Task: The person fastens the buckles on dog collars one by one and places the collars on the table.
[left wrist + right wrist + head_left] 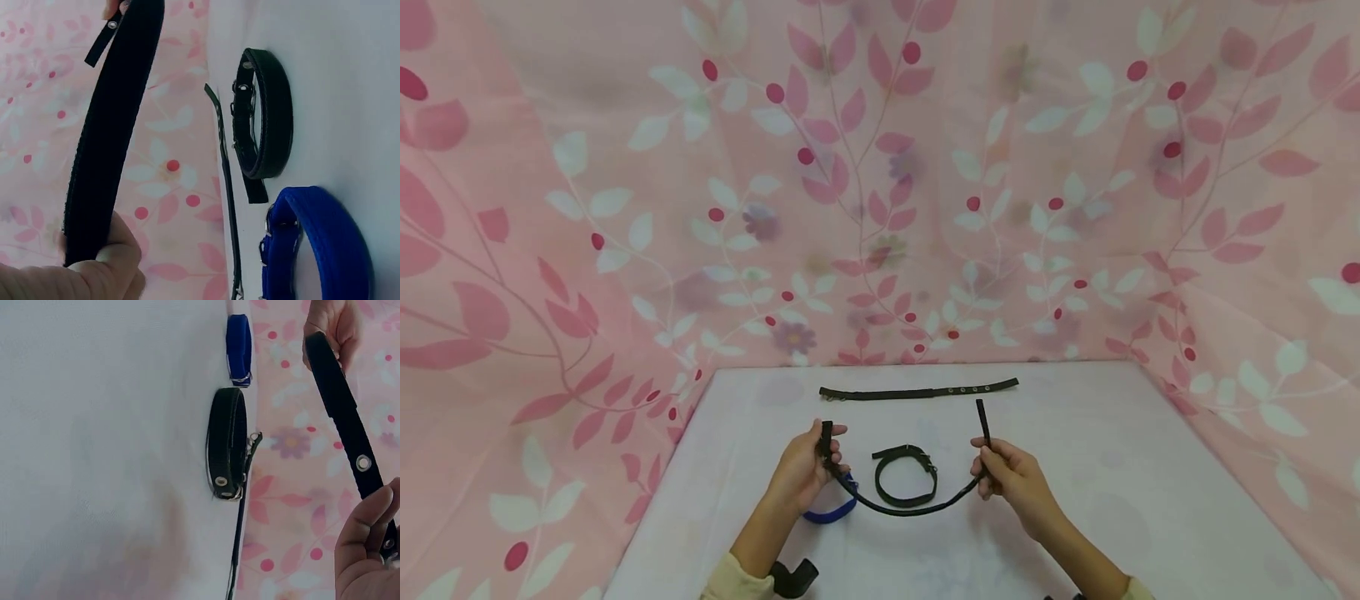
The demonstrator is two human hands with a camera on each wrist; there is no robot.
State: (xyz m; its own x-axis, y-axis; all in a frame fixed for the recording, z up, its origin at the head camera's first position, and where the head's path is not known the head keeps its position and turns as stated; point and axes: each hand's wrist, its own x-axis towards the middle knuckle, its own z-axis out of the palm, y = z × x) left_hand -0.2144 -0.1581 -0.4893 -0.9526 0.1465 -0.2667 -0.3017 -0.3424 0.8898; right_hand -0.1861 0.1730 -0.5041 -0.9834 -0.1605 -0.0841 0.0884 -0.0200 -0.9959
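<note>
A black collar (906, 512) with metal eyelets hangs in a shallow curve between both hands, over the table. My left hand (801, 471) pinches one end, thumb and fingers bent round the strap. With thumb and fingers, my right hand (1015, 479) grips the strap near its other end, where an eyelet (364, 463) shows in the right wrist view. Below the sagging strap, a second black collar (278, 119) stands on its edge, buckled into a loop. A blue collar (340, 244), also looped, lies close under the left hand, which partly hides it in the head view.
At the back of the white table (1112, 500), a dark collar (895, 395) lies stretched out flat. Pink leaf-patterned cloth (880, 208) hangs behind and at both sides. A black curved object (795, 578) sits by the left wrist.
</note>
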